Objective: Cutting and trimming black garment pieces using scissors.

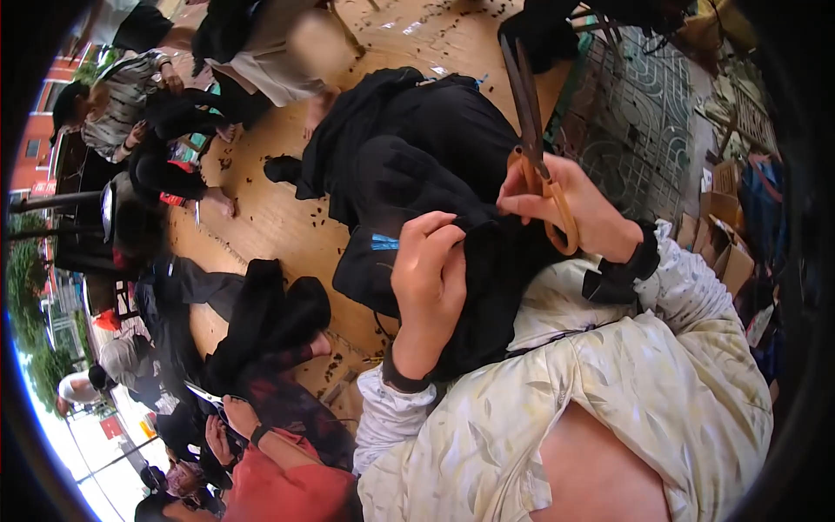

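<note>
Head view showed the black cloth (426,178) heaped on the wooden table (270,228), probably soft and limp, light in a fold but weighty in bulk, best taken in a small pinch, as the left hand (429,277) had it while the right hand (587,209) gripped orange-handled scissors (527,109).

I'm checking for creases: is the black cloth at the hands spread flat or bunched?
Bunched: the black cloth lies heaped in uneven, rounded folds.

White daylight glare (113,465) floods the lower left; fisheye edges bend.
</note>
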Demonstrator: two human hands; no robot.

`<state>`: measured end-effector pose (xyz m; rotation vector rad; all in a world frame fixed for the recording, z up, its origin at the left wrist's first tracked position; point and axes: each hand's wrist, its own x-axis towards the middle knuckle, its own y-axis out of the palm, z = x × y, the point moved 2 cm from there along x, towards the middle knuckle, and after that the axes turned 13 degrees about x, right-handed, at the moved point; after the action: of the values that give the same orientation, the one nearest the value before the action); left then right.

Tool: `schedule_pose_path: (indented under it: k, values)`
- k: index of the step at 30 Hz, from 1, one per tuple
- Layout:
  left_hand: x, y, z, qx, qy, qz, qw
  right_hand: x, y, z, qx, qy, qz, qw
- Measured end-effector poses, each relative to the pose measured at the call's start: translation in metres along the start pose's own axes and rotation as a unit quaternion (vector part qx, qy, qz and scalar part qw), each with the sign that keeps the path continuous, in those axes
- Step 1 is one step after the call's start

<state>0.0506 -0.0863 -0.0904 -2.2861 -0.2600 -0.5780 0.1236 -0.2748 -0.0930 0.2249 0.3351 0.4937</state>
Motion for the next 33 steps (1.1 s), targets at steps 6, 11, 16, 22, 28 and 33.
schedule_pose_path:
  k: [6,11,16,22,28,33]
  values:
    - [-0.011,0.002,-0.005,0.083,0.041,-0.037,0.995,0.0,0.001,0.019,-0.077,-0.043,0.026,0.996]
    - [-0.019,0.005,-0.004,0.124,0.105,-0.038,0.986,0.01,0.017,0.011,-0.006,-0.012,0.129,0.992]
    - [-0.017,0.005,-0.006,0.128,0.135,-0.006,0.982,0.017,0.019,0.017,-0.055,0.024,0.128,0.99]
    - [-0.014,0.01,-0.002,0.115,0.115,0.004,0.987,0.015,0.018,0.014,-0.087,0.051,0.128,0.987]
    - [-0.004,0.004,-0.004,0.049,0.017,0.069,0.996,0.014,0.014,0.002,-0.075,-0.03,0.124,0.989]
    - [-0.005,0.01,0.012,-0.013,-0.048,0.095,0.994,0.015,0.016,0.0,-0.052,-0.044,0.119,0.991]
